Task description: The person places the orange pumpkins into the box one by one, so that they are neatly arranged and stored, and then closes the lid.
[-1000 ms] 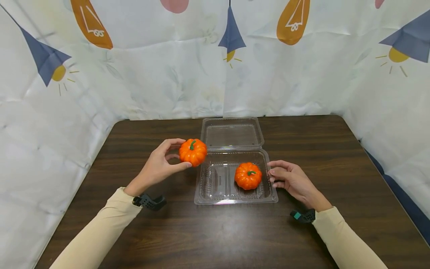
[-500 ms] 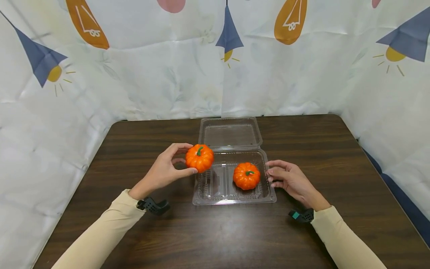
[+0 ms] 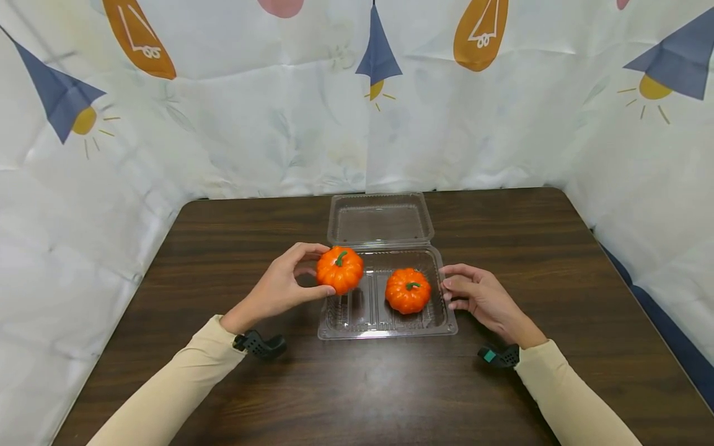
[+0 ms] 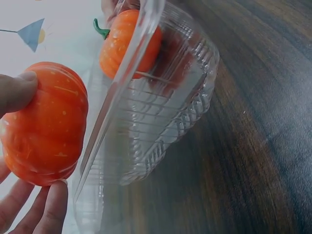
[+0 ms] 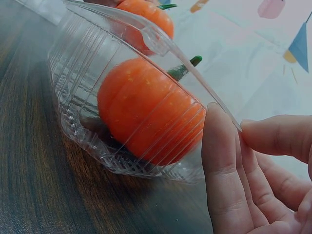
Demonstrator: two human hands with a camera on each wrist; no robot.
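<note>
My left hand [image 3: 287,286] holds a small orange toy pumpkin [image 3: 339,271] with a green stem, gripped between thumb and fingers over the left part of a clear plastic clamshell container [image 3: 385,336]. In the left wrist view this pumpkin [image 4: 46,124] hangs beside the container's rim, above its level. A second toy pumpkin [image 3: 408,291] sits inside the tray's right half, seen through the clear wall in the right wrist view. My right hand [image 3: 485,300] pinches the container's right rim, thumb on top and fingers below, as the right wrist view shows.
The container's hinged lid [image 3: 380,220] lies folded back towards the far edge of the dark wooden table [image 3: 240,223]. A white patterned curtain [image 3: 268,124] surrounds the table at the back and sides. Each wrist wears a black strap [image 3: 259,345].
My left hand has carried its pumpkin to the right and nearer, from beside the container to over its left part. The right hand keeps its pinch on the rim.
</note>
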